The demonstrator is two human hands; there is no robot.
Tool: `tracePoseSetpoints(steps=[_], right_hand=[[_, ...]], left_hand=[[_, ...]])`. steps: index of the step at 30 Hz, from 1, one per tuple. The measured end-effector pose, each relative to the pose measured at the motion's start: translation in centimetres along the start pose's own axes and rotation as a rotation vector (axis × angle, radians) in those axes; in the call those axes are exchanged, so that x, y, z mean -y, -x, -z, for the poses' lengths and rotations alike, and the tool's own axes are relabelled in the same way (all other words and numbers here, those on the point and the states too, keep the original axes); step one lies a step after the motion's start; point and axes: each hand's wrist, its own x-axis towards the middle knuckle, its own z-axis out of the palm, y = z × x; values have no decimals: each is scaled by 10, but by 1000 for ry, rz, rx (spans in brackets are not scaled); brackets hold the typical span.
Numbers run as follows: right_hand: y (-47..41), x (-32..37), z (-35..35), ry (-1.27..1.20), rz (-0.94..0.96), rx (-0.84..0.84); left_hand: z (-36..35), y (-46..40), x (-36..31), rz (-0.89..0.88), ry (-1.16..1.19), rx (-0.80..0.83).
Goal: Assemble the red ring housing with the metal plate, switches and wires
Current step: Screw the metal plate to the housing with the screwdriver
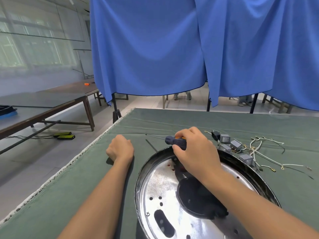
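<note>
Your right hand [193, 150] curls round the screwdriver [176, 143] handle at the far rim of the metal plate [160, 187]; the handle's long axis runs left-right, and the tip is hidden under your hand. The plate lies directly beneath and toward you, its dark ring housing [241, 163] around it. The switches [231, 144] and wires [262, 152] sit just right of the plate's far edge, nearer this hand. Your left hand [120, 147] rests left of the plate, loosely curled, apparently holding nothing.
</note>
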Motion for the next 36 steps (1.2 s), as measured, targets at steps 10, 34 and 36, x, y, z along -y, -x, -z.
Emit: tracePoseSetpoints(steps=[10,34,36], right_hand=[[-3,-5,-1,-20,0,-16],[-2,-3,3,2,-85,53],[-2,-2,6,-8,-58,33]], left_hand=[[-6,-8,-1,-12,135,-61],[30,30,6,531,1745,624],[29,27,5,546,1834,653]])
